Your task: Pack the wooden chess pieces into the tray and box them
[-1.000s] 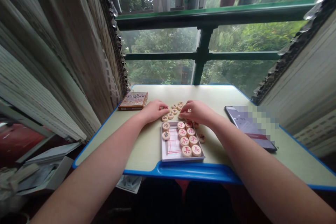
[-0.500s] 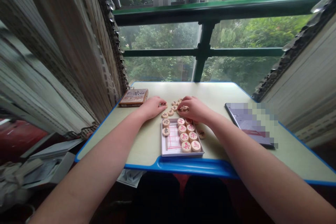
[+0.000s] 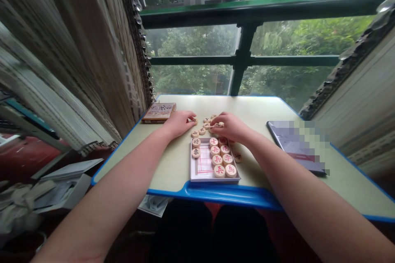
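Note:
A shallow white box (image 3: 197,170) lies near the table's front edge and holds several round wooden chess pieces (image 3: 219,170) with red and black characters. More loose pieces (image 3: 198,132) lie on the table just beyond it. My left hand (image 3: 180,122) rests palm down beside the loose pieces, fingers curled, its tips at one piece. My right hand (image 3: 231,126) hovers over the box's far edge, its fingers pinched on a piece (image 3: 218,125).
A brown box lid (image 3: 159,112) lies at the table's left. A dark phone (image 3: 296,148) lies to the right. The table has a blue rim (image 3: 222,195). Woven blinds hang at both sides; a green-framed window stands behind.
The view has shifted slightly. My right hand has drawn a little toward the loose pieces and closed on one. My left hand stays almost still.

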`<state>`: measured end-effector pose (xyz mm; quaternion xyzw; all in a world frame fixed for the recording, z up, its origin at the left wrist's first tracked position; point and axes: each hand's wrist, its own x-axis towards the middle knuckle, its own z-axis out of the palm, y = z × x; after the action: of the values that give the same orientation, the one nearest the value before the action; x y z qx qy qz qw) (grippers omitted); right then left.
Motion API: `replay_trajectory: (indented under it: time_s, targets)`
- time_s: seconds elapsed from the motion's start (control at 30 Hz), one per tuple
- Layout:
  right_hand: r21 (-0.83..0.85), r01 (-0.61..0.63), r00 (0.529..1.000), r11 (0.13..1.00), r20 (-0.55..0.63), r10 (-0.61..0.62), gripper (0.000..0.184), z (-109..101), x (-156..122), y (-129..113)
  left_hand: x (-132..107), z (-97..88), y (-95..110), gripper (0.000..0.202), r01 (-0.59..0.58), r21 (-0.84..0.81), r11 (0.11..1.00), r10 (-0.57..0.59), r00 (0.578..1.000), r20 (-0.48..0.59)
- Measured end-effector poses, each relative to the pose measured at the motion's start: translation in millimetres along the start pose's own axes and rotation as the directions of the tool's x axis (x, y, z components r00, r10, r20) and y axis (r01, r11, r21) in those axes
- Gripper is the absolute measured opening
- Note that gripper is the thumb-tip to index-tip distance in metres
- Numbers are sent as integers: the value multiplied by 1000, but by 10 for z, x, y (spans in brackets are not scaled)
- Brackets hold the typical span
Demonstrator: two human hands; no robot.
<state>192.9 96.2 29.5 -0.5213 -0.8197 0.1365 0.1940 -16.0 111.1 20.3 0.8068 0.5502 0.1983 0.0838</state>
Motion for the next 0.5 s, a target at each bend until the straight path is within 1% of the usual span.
replay_trajectory:
  time_s: [0.1, 0.27, 0.33, 0.4, 0.47, 0.5]
  targets:
    - [-48, -33, 999, 998, 6, 33, 22, 1, -9, -16, -4, -4, 0, 32, 1, 7, 1000, -1, 1000, 21]
    - [-85, -2, 999, 996, 44, 6, 22, 18, -9, -28, -7, -10, 11, 32, -16, 19, 1000, 15, 998, 59]
    - [-65, -15, 999, 998, 28, 17, 21, 14, -6, -35, -9, -13, 8, 32, -24, 35, 999, 21, 997, 68]
    - [-33, -26, 1000, 999, -13, 25, 20, -15, -22, -68, -13, -18, 2, 32, -40, 47, 998, 36, 997, 70]
    - [21, 3, 999, 1000, -48, -2, 19, -71, -71, -146, -18, -27, -1, 33, -54, 46, 997, 51, 997, 63]
    - [66, 51, 997, 997, -53, -47, 19, -102, -107, -201, -22, -33, 0, 33, -60, 42, 997, 57, 997, 60]
